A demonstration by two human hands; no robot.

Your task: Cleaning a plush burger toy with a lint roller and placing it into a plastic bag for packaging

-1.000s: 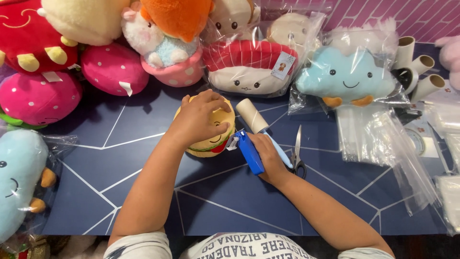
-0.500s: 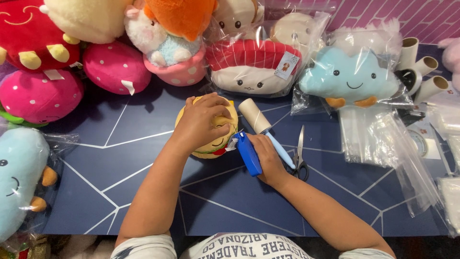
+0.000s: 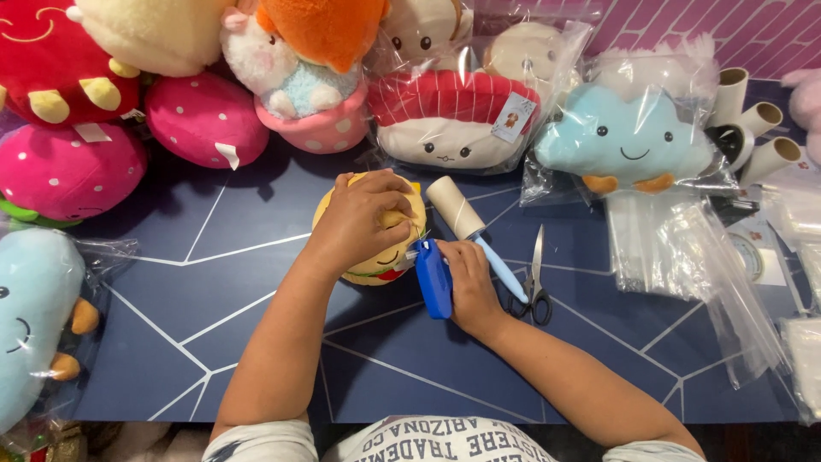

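Burger plush (image 3: 380, 257): my landmark; I see it on the dark blue table (image 3: 256, 342), roughly mid-frame, face side toward me.
Left hand (image 3: 363, 218): I have it clamped over the top of the burger plush, fingers curled down onto the bun, pressing it in place.
Right hand (image 3: 469, 287): just right of the burger plush, closed around a blue tool (image 3: 434, 278); the tool's tip meets the plush's right edge.
Lint roller (image 3: 470, 227): lying just right of the burger plush, angled, paper roll end away from me, pale blue handle running past my right hand.
Scissors (image 3: 535, 282): right of the burger plush, beyond the roller handle, blades closed, pointing away from me.
Bagged cloud plush (image 3: 624, 141): well right of the burger plush and farther from me.
Bagged sushi plush (image 3: 453, 120): directly beyond the burger plush.
Pink strawberry plushes (image 3: 205, 120): beyond and left of the burger plush.
Clear bags (image 3: 684, 257): far right of the burger plush, loose pile.
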